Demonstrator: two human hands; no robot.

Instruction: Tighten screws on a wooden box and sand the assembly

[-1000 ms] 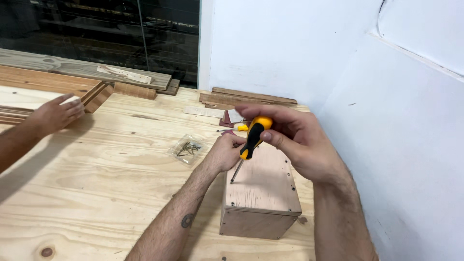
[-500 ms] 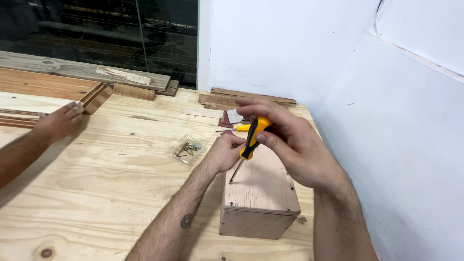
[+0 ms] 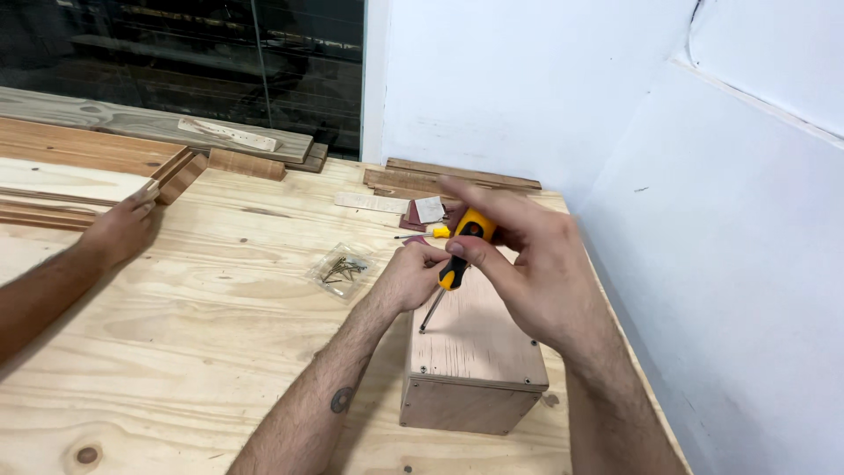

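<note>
Plywood bench (image 3: 220, 352) against white wall (image 3: 721, 264)

The tip of the screwdriver (image 3: 454, 268) meets the top of the wooden box (image 3: 475, 352), but the screw under it is too small to make out. The right hand (image 3: 527, 264) covers much of the handle, and the left hand (image 3: 413, 274) hides the box's far left corner at about ten o'clock from the tip. Both forearms run off the bottom edge. At nine o'clock, another person's hand (image 3: 119, 230) rests on the table; its arm is cut by the left edge. The screws in the small clear bag (image 3: 341, 268) are too tiny to count. Behind the right hand, a second small tool (image 3: 422, 235) is mostly hidden.
</note>
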